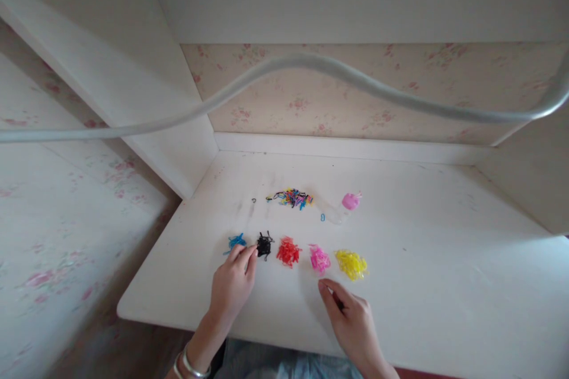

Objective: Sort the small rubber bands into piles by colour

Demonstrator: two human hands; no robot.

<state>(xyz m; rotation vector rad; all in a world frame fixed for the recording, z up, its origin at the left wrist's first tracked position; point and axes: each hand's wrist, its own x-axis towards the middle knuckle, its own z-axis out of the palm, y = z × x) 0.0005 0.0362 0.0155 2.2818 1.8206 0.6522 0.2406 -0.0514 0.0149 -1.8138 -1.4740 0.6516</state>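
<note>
A row of small rubber band piles runs across the white table: blue bands [237,241], black bands [264,244], red bands [288,252], pink bands [319,259] and yellow bands [351,264]. My left hand [233,281] is closed in a pinch between the blue and black piles, its fingertips at the edge of the black one. What those fingers hold, if anything, is hidden. Just in front of the pink pile, my right hand [349,311] is also pinched. Something dark shows between its curled fingers, too small to make out.
Behind the row lies a mixed-colour heap of bands [293,197]. A see-through bag [333,211] with a pink piece [351,201] lies to its right, a single blue band [322,217] beside it. A pale cable [302,61] crosses the upper view.
</note>
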